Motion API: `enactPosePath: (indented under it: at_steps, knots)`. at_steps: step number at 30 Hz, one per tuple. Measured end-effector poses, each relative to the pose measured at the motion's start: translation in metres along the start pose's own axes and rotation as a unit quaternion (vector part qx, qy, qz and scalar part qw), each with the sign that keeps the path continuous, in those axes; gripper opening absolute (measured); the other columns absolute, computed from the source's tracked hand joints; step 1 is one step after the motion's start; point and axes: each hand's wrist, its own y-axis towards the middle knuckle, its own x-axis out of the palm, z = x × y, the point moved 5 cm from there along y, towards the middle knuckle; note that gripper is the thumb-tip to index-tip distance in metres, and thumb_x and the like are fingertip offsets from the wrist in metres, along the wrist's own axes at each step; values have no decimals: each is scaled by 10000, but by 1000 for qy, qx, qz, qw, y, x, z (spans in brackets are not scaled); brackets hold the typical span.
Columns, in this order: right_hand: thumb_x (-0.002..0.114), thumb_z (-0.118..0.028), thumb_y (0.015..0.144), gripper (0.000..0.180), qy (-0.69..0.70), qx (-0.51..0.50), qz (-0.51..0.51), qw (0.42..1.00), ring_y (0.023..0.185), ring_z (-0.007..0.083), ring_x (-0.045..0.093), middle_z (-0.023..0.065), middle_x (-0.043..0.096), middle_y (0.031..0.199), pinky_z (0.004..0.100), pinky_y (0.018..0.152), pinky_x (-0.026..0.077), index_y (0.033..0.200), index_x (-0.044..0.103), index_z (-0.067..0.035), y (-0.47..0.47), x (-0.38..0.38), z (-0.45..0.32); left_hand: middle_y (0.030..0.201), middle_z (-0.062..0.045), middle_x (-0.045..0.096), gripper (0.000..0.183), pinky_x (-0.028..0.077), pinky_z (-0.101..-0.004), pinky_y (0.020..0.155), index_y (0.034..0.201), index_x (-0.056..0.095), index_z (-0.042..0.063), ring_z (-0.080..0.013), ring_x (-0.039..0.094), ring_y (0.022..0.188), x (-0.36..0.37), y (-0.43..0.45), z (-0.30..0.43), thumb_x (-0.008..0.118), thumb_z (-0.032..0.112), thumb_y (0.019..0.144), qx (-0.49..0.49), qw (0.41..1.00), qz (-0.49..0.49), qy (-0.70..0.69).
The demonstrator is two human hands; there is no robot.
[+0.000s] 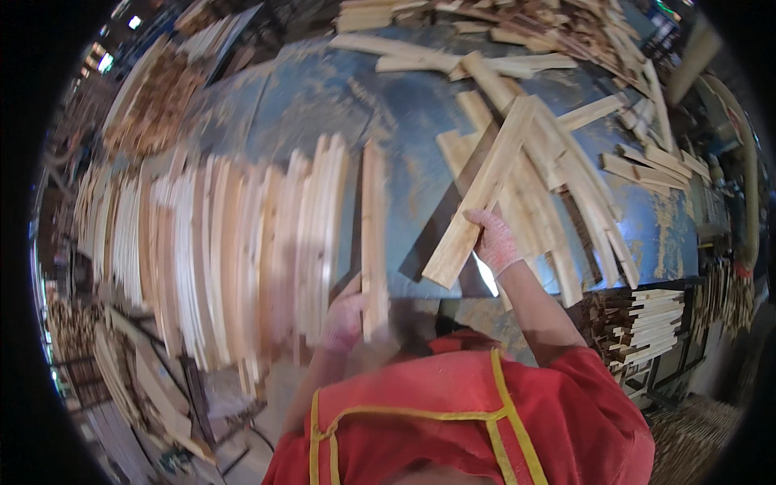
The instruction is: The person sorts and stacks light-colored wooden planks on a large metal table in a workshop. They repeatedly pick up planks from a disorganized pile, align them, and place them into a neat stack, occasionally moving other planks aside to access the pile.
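My right hand [498,244], in a pale knitted glove, grips a wooden board [485,188] near its lower end. The board slants up and to the right, over a loose heap of boards [533,194]. At the left, my gloved left hand [347,318] is closed around the lower part of a narrow board [374,236] that stands nearly straight away from me. That board lies just right of a long row of boards on edge [242,254], with a dark gap between. The left hand is slightly blurred, and its fingertips are partly hidden by the board.
Beneath the boards is a blue, worn worktable [303,97] with scuffed patches. Offcuts [545,30] pile up along its far side, and short pieces [652,167] lie at the right. Wood is stacked [648,327] below the table's right end. A wood stack [154,97] stands at far left.
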Motion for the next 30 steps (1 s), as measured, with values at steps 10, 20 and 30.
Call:
enactPosePath:
  at_steps: [10, 20, 30]
  knots:
    - [766, -131, 850, 693, -356, 62, -119, 925, 969, 220, 652, 112, 699, 1159, 361, 851, 558, 1485, 509, -27, -84, 96, 163, 1116, -173, 731, 510, 592, -447, 906, 1379, 610, 35, -336, 715, 1029, -75, -67, 25, 727, 164, 899, 73, 964, 97, 235]
    - [771, -62, 853, 711, -132, 182, -189, 956, 1158, 227, 630, 105, 670, 1297, 362, 1066, 504, 1505, 496, 9, -94, 111, 169, 1455, -115, 515, 748, 441, -503, 1040, 1506, 482, 159, -330, 495, 1314, -71, -74, 20, 742, 370, 837, 181, 390, 240, 870]
    - [698, -28, 856, 637, -639, 49, -150, 753, 1145, 284, 677, 135, 723, 1223, 424, 1021, 531, 1473, 593, -148, -99, 67, 31, 1490, -113, 506, 720, 357, -533, 1207, 1503, 526, 120, -365, 436, 1455, 80, -84, 57, 763, 323, 854, 381, 387, 180, 820]
